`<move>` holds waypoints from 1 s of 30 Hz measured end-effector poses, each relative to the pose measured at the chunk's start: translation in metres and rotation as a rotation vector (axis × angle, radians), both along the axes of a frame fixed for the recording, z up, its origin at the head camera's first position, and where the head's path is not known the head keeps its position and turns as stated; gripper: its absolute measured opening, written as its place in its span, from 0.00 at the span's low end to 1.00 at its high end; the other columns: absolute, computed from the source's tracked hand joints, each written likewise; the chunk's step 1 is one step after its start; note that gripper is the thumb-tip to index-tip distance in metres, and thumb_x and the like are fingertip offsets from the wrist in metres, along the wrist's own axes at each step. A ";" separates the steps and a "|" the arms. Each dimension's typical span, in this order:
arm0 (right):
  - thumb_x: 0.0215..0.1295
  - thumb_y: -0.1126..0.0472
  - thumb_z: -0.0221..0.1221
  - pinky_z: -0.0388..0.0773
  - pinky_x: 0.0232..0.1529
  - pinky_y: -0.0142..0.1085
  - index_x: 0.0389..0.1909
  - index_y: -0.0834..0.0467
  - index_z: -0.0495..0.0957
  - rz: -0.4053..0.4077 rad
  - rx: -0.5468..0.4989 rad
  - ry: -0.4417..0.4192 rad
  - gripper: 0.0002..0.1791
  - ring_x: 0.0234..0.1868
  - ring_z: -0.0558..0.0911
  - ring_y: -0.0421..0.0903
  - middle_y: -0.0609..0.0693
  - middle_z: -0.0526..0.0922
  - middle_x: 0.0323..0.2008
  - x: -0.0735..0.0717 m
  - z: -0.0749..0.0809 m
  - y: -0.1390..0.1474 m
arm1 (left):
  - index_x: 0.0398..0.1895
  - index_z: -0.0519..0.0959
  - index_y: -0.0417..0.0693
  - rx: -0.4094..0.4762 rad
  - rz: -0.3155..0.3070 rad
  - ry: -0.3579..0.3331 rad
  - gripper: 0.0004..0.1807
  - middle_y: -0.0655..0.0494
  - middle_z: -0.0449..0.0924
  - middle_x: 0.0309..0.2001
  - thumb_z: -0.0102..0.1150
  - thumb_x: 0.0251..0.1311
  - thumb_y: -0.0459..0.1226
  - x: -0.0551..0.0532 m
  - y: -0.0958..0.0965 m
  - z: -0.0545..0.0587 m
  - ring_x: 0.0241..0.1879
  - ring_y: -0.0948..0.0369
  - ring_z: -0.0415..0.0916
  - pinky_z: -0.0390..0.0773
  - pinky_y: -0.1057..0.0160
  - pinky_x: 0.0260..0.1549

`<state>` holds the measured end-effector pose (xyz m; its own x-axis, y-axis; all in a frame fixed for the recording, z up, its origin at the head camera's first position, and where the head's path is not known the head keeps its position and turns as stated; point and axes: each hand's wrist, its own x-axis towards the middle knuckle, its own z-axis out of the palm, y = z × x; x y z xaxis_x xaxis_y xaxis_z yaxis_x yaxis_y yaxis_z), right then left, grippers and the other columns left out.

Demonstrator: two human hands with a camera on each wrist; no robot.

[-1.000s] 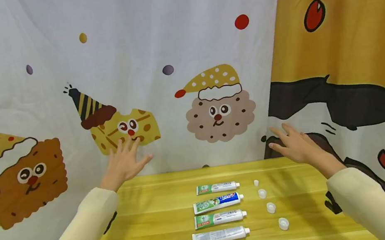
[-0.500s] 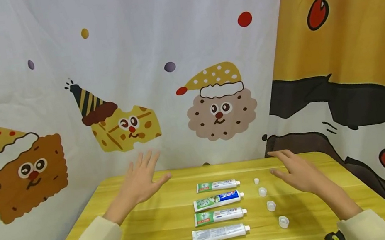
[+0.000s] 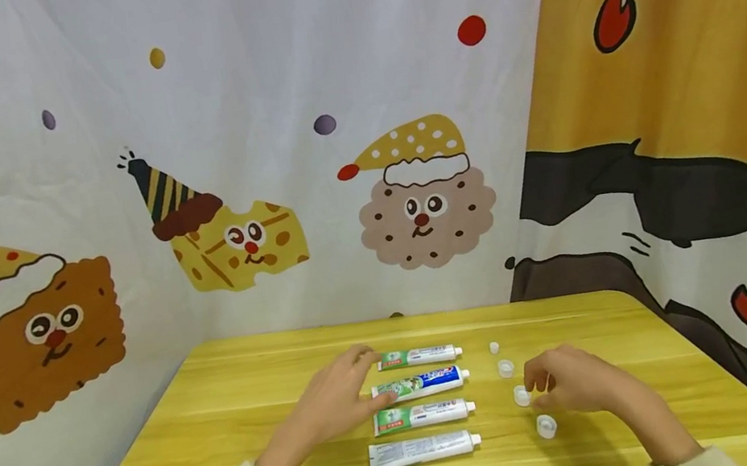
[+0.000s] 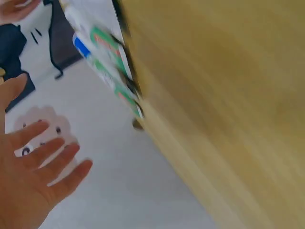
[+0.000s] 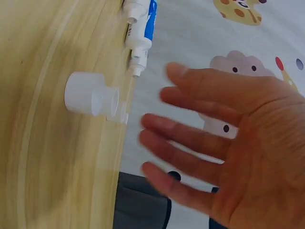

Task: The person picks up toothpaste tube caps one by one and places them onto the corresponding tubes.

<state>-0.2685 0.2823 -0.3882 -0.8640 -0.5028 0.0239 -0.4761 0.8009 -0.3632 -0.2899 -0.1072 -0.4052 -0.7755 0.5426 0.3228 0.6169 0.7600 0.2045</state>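
Several toothpaste tubes lie in a column on the table, capless nozzles to the right. The farthest is a green-and-white toothpaste tube (image 3: 426, 356); in front of it come a blue-and-green tube (image 3: 437, 380), another green-and-white tube (image 3: 432, 414) and a grey-white tube (image 3: 423, 451). My left hand (image 3: 334, 398) is at their left ends, fingers spread, thumb overlapping the blue-and-green tube's end. Several white screw caps stand right of the nozzles, among them the nearest cap (image 3: 547, 426) and a middle cap (image 3: 521, 397). My right hand (image 3: 576, 380) hovers beside the middle cap, fingers loosely bent and holding nothing.
The yellow wood-grain table (image 3: 234, 369) ends at a white curtain (image 3: 259, 64) with cartoon prints behind it. An orange and black print (image 3: 678, 71) covers the right side. Two smaller caps, a back cap (image 3: 494, 347) and another cap (image 3: 506, 368), stand farther away.
Both hands have come down from in front of the curtain toward the table. My left hand has moved right to the tubes, my right hand down to the caps. Tubes and caps have stayed put.
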 end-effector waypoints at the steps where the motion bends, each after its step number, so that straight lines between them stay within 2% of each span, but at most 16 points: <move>1: 0.54 0.58 0.75 0.78 0.34 0.36 0.36 0.52 0.85 -0.010 -0.002 -0.041 0.10 0.33 0.81 0.42 0.44 0.85 0.32 0.001 -0.001 0.000 | 0.64 0.79 0.49 -0.010 -0.024 -0.012 0.32 0.50 0.79 0.65 0.63 0.66 0.59 0.001 0.006 -0.002 0.57 0.52 0.82 0.84 0.51 0.51; 3: 0.53 0.59 0.75 0.77 0.32 0.38 0.37 0.53 0.85 -0.038 -0.009 -0.128 0.11 0.32 0.80 0.44 0.47 0.84 0.31 0.001 -0.003 0.001 | 0.57 0.83 0.50 -0.030 -0.061 -0.041 0.27 0.54 0.84 0.58 0.65 0.65 0.58 0.002 0.018 -0.005 0.49 0.59 0.84 0.84 0.59 0.43; 6: 0.51 0.62 0.76 0.75 0.31 0.40 0.38 0.54 0.85 -0.095 -0.017 -0.238 0.13 0.32 0.77 0.47 0.49 0.82 0.29 0.001 -0.007 0.001 | 0.47 0.87 0.52 -0.051 -0.114 -0.104 0.21 0.60 0.88 0.48 0.67 0.63 0.56 0.005 0.033 -0.010 0.38 0.67 0.82 0.80 0.67 0.36; 9: 0.49 0.64 0.77 0.75 0.32 0.40 0.38 0.55 0.85 -0.124 -0.020 -0.288 0.15 0.33 0.77 0.48 0.50 0.81 0.30 -0.001 -0.013 0.000 | 0.45 0.88 0.54 -0.083 -0.148 -0.174 0.19 0.64 0.88 0.41 0.70 0.60 0.56 0.009 0.043 -0.015 0.33 0.73 0.77 0.78 0.70 0.34; 12: 0.47 0.65 0.78 0.75 0.32 0.41 0.38 0.54 0.86 -0.128 -0.022 -0.301 0.16 0.34 0.78 0.48 0.52 0.81 0.31 -0.003 -0.017 -0.001 | 0.44 0.88 0.56 -0.138 -0.171 -0.209 0.19 0.67 0.87 0.36 0.74 0.56 0.55 0.011 0.052 -0.018 0.30 0.75 0.73 0.76 0.72 0.33; 15: 0.46 0.66 0.79 0.76 0.33 0.42 0.36 0.53 0.86 -0.129 -0.017 -0.299 0.16 0.35 0.78 0.49 0.52 0.82 0.32 -0.004 -0.021 -0.003 | 0.42 0.88 0.57 -0.201 -0.189 -0.212 0.19 0.70 0.83 0.31 0.77 0.52 0.54 0.013 0.060 -0.021 0.28 0.75 0.71 0.75 0.73 0.31; 20: 0.46 0.70 0.77 0.74 0.32 0.39 0.31 0.52 0.86 -0.120 -0.030 -0.307 0.14 0.34 0.76 0.48 0.52 0.82 0.31 -0.004 -0.025 -0.005 | 0.40 0.88 0.60 -0.271 -0.171 -0.241 0.18 0.73 0.80 0.28 0.81 0.46 0.52 0.016 0.070 -0.022 0.27 0.74 0.69 0.73 0.72 0.32; 24: 0.47 0.72 0.74 0.73 0.31 0.35 0.29 0.54 0.85 -0.072 -0.044 -0.320 0.12 0.31 0.75 0.45 0.49 0.82 0.29 -0.005 -0.029 -0.005 | 0.39 0.89 0.62 -0.274 -0.153 -0.284 0.17 0.74 0.78 0.27 0.83 0.45 0.49 0.016 0.072 -0.023 0.27 0.73 0.69 0.72 0.71 0.30; 30: 0.49 0.69 0.72 0.70 0.29 0.32 0.30 0.51 0.84 -0.012 -0.040 -0.287 0.11 0.27 0.72 0.39 0.45 0.78 0.26 -0.006 -0.030 -0.003 | 0.37 0.89 0.63 -0.239 -0.189 -0.280 0.14 0.75 0.76 0.25 0.83 0.45 0.45 0.014 0.069 -0.023 0.25 0.73 0.66 0.69 0.72 0.27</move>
